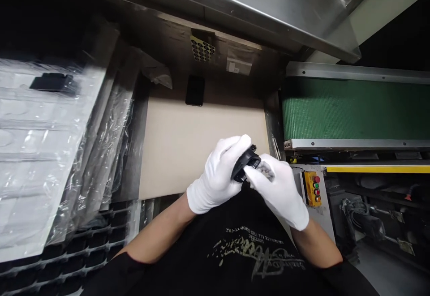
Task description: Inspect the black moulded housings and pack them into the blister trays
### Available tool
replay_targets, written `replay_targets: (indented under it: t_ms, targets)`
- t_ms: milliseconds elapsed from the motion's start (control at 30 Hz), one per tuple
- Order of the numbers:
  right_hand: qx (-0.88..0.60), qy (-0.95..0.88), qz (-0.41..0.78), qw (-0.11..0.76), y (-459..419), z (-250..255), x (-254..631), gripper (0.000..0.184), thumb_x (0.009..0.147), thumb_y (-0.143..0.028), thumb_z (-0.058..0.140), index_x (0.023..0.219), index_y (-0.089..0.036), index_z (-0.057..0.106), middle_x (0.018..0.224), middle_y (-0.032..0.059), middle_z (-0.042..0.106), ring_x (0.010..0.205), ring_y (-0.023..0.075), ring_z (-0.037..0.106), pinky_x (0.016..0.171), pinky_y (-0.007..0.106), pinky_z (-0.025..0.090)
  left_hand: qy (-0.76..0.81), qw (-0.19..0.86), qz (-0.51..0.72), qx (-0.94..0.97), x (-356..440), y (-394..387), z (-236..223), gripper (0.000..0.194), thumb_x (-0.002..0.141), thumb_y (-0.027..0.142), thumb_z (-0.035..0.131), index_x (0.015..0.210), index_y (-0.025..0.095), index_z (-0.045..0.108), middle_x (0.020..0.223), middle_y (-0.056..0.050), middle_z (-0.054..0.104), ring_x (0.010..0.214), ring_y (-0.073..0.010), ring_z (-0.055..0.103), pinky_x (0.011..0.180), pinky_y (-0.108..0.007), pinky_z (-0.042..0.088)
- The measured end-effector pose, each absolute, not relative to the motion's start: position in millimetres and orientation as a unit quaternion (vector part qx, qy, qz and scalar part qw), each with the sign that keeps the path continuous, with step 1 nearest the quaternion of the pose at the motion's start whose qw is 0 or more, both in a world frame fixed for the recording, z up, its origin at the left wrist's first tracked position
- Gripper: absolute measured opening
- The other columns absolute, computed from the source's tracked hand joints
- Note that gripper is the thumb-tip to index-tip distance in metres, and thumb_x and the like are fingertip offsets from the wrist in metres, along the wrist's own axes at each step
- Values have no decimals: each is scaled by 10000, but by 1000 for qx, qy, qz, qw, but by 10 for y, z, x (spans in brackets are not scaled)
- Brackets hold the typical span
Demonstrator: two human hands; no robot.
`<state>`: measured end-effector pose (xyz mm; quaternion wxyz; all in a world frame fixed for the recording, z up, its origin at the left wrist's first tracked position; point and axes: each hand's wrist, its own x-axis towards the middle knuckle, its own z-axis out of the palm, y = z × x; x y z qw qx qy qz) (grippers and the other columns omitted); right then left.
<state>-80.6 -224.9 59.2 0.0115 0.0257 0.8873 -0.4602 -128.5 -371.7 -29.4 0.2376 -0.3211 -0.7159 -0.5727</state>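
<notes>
Plastic-wrapped trays (40, 152) far left. White-gloved left hand (217, 177) clenched round curved black plastic part (245, 165), which sits over near edge of beige board (198, 148). Right glove (277, 193) gripping its other end. Gloves hide most of it, so exact part is hard to say. Green conveyor belt (349, 108) far right.

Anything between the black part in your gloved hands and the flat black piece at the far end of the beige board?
Nothing visible. The black part, held in the left hand and right hand over the beige board, has only board between it and the flat black piece.
</notes>
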Motion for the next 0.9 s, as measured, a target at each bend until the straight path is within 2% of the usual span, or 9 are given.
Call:
replay_targets:
  t_ms: [133, 200, 233, 333, 433, 500, 633, 800, 900]
  targets:
    - [-72, 935, -299, -179, -2321, 489, -858, 283, 940, -155, 591, 684, -228, 495, 572, -44, 538, 517, 109, 475, 553, 274, 407, -726, 170, -581, -327, -1197, -3744, -294, 941, 943, 156, 713, 1757, 229, 247, 1529, -222, 569, 1382, -343, 641, 1115, -522, 635]
    - [-124, 932, -235, -246, -2282, 463, -872, 235, 932, -107, 587, 730, -225, 562, 573, -35, 549, 524, 133, 470, 569, 310, 404, -696, 89, -632, -329, -1169, -3798, -264, 931, 953, 183, 710, 1757, 235, 244, 1569, -217, 544, 1405, -345, 635, 1160, -539, 610]
    - [-145, 927, -223, -263, -2247, 458, -879, 210, 937, -94, 592, 771, -223, 601, 576, -35, 552, 528, 143, 470, 570, 320, 405, -674, 53, -660, -327, -1163, -3831, -244, 878, 967, 211, 714, 1741, 254, 300, 1551, -197, 572, 1382, -332, 655, 1162, -529, 612]
    - [-203, 911, -256, -252, -2113, 450, -903, 140, 991, -111, 610, 1012, -211, 706, 664, -16, 633, 588, 163, 547, 602, 330, 472, -624, 15, -712, -321, -1178, -3916, -170, 647, 997, 271, 751, 1610, 315, 548, 1422, -126, 702, 1248, -282, 732, 1071, -458, 666]
    - [-241, 883, -342, -210, -1992, 382, -927, 178, 1079, -191, 587, 1191, -216, 723, 853, 29, 755, 728, 167, 685, 692, 325, 581, -607, 51, -731, -309, -1202, -3920, -85, 607, 936, 224, 844, 1505, 344, 671, 1246, -79, 786, 1072, -247, 774, 885, -393, 697]
    - [-233, 858, -408, -207, -1941, 300, -945, 182, 1118, -262, 574, 1186, -227, 739, 943, 44, 793, 812, 160, 740, 728, 305, 621, -604, 75, -735, -299, -1210, -3870, -38, 631, 883, 164, 885, 1462, 346, 709, 1179, -63, 805, 1025, -243, 777, 835, -391, 691]
    - [-200, 809, -502, -233, -1891, 156, -985, 197, 1124, -332, 596, 1166, -241, 766, 1000, 47, 816, 892, 154, 776, 764, 274, 650, -605, 115, -724, -311, -1226, -3740, -2, 669, 808, 96, 930, 1413, 308, 740, 1171, -64, 818, 1053, -249, 782, 868, -406, 693]
    - [-210, 800, -507, -244, -1808, 114, -1000, 224, 1115, -328, 618, 1227, -236, 789, 1028, 49, 829, 890, 155, 776, 818, 290, 671, -604, 129, -715, -329, -1269, -3656, 15, 648, 781, 93, 948, 1370, 289, 758, 1143, -68, 823, 1036, -250, 783, 851, -408, 692]
    - [-214, 807, -484, -263, -1752, 104, -976, 223, 1111, -291, 624, 1252, -224, 785, 1046, 56, 832, 897, 154, 776, 829, 295, 675, -603, 95, -726, -316, -1272, -3608, 85, 546, 789, 114, 948, 1287, 272, 789, 1099, -61, 821, 1015, -236, 782, 835, -383, 685]
